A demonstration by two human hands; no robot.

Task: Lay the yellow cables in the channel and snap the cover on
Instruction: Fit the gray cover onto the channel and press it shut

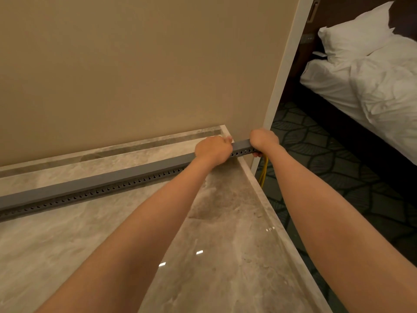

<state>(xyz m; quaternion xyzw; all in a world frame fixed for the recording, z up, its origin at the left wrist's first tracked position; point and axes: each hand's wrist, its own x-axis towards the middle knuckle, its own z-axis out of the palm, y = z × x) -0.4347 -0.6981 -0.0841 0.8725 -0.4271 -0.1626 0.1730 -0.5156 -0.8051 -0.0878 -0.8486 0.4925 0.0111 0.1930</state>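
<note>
A long grey slotted channel [94,188] lies across the marble tabletop [214,256], running from the left edge to the far right corner, with a flat grey cover [108,177] on top of it. My left hand [213,150] grips the channel near its right end, fingers curled over the cover. At the very end, which sticks out past the table's edge, my right hand [262,140] clasps the channel. Yellow cables [264,170] hang down from that end below my right hand. The cables inside the channel are hidden.
A beige wall [135,64] stands right behind the table. Its white corner trim [284,71] runs down beside my right hand. To the right lie dark patterned carpet [338,166] and a bed with white bedding [372,75].
</note>
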